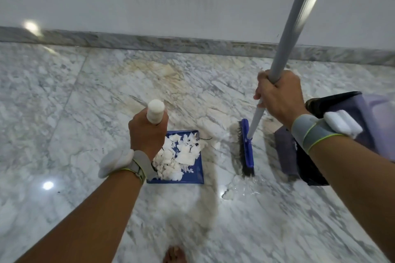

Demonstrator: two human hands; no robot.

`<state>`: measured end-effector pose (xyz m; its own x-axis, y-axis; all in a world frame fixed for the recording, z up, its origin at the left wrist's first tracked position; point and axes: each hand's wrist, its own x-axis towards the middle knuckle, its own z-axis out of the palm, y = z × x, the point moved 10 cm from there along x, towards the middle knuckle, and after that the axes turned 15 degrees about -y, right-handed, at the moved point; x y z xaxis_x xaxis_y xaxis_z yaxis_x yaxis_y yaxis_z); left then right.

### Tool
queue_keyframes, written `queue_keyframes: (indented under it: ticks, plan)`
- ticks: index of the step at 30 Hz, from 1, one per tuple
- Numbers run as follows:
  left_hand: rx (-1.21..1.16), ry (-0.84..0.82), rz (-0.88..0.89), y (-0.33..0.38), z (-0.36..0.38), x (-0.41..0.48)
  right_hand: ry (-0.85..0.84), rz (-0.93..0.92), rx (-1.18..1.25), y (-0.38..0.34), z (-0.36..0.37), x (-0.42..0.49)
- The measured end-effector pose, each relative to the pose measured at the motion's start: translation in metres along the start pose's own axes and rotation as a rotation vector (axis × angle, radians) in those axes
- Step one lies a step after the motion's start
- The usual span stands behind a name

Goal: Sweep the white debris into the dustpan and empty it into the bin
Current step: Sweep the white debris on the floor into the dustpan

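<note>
A blue dustpan [197, 174] rests on the marble floor, filled with white debris [178, 157]. My left hand [147, 132] grips the dustpan's upright white handle [155, 111]. To its right a blue broom head [246, 148] with dark bristles stands on the floor. My right hand [277, 98] is closed around the broom's grey pole [297, 19]. A few white scraps [228, 193] lie on the floor in front of the broom. The bin [372, 117], purple with a dark liner, stands at the right, partly hidden by my right forearm.
A white wall with a grey marble skirting [171, 41] runs across the back. A bare foot [174, 254] shows at the bottom edge. The marble floor [64, 113] stretches open to the left.
</note>
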<state>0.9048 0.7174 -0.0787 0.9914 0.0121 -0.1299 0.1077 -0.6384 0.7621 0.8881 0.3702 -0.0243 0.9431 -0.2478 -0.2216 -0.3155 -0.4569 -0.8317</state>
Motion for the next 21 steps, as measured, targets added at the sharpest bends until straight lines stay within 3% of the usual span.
queue_keyframes:
  ticks: [6, 21]
  plan:
    - [-0.056, -0.01, -0.036, -0.014, 0.004, 0.015, -0.089, 0.035, 0.012, 0.021, 0.045, 0.023]
    - [-0.063, 0.002, -0.031, -0.025, 0.003, 0.011, -0.37, -0.053, 0.208, -0.04, 0.119, 0.005]
